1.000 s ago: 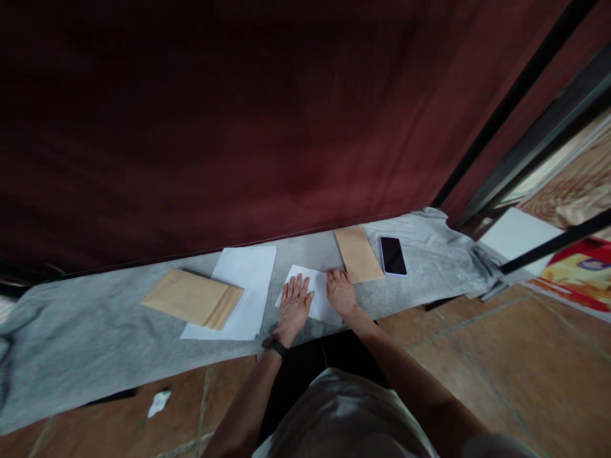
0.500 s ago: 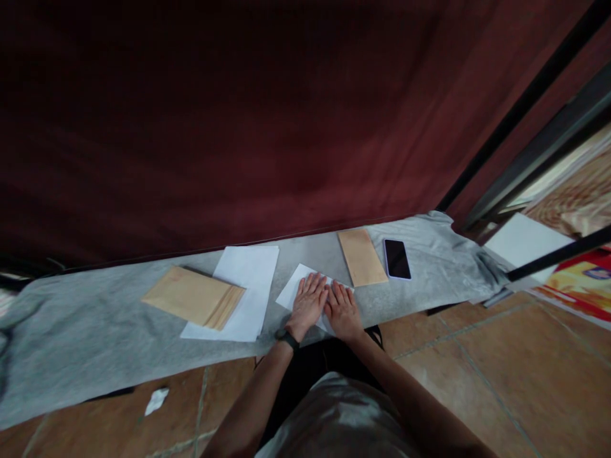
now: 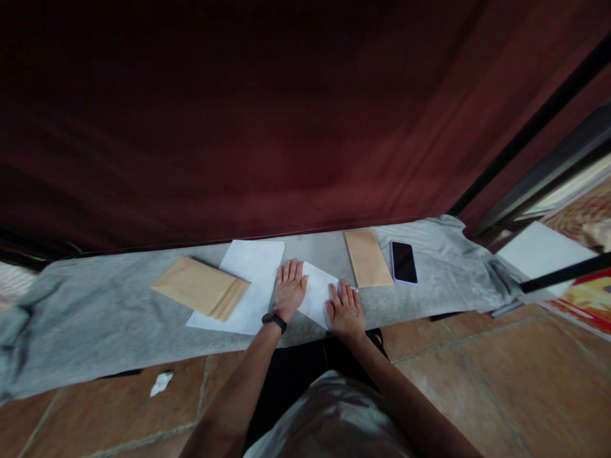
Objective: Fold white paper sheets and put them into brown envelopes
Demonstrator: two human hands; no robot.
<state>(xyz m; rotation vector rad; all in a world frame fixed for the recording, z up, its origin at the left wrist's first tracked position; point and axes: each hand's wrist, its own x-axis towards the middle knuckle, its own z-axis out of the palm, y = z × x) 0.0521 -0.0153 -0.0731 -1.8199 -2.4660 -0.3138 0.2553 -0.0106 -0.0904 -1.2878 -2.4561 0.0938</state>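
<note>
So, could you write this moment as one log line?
small white sheet; left hand: spread at left edge; right hand: spread over right end; phone: right of brown envelope

Paper (image 3: 315,292) between envelope stack (image 3: 195,285), left, and phone (image 3: 404,262), right.

a smallish white paper (image 3: 315,294) lies flat, slanted, on grey cloth (image 3: 109,315).

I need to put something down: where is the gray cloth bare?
Widest: the left end of the gray cloth, left of the brown envelope stack. Also right of the smartphone, though wrinkled, and beyond the small white paper, between the white sheets and single brown envelope. Crowded: the middle, with left hand and right hand at that paper.
</note>
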